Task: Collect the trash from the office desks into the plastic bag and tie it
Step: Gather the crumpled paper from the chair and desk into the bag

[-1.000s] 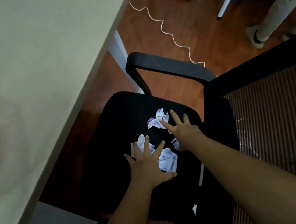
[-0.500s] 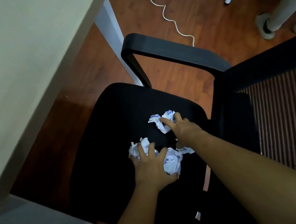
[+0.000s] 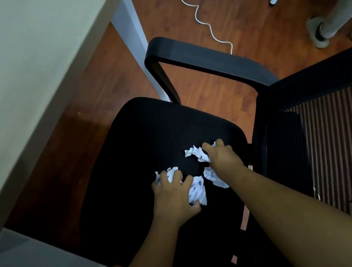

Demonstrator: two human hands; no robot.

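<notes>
White crumpled paper (image 3: 198,190) is lying in a small scatter on the black fabric chair seat (image 3: 139,148), toward its back edge, and we are gathering it with both hands. Our left hand (image 3: 174,198) is curling its fingers over the near wads (image 3: 170,174), with the thumb hooking round the piece on its right. Our right hand (image 3: 222,157) is reaching farther out and pinching the far wad (image 3: 196,154) under bent fingertips. The hands are working apart, each clamped on its own paper.

The scatter is running on a diagonal from near-left to far-right, and one loose wad (image 3: 215,178) is sitting uncovered between the hands, just beside our right wrist. We are judging the right hand to be the nearer one for it, needing only a short pull back toward us.

No plastic bag is showing, so we cannot tell which way the handfuls are going to travel.

Beyond the seat, the armrest (image 3: 206,62) is arching over the wooden floor (image 3: 233,7). The mesh backrest (image 3: 334,138) is standing on our right and the pale desk (image 3: 22,62) on our left. A white cable (image 3: 199,14) is snaking away, and another person's shoe (image 3: 316,33) is showing at the far right.
</notes>
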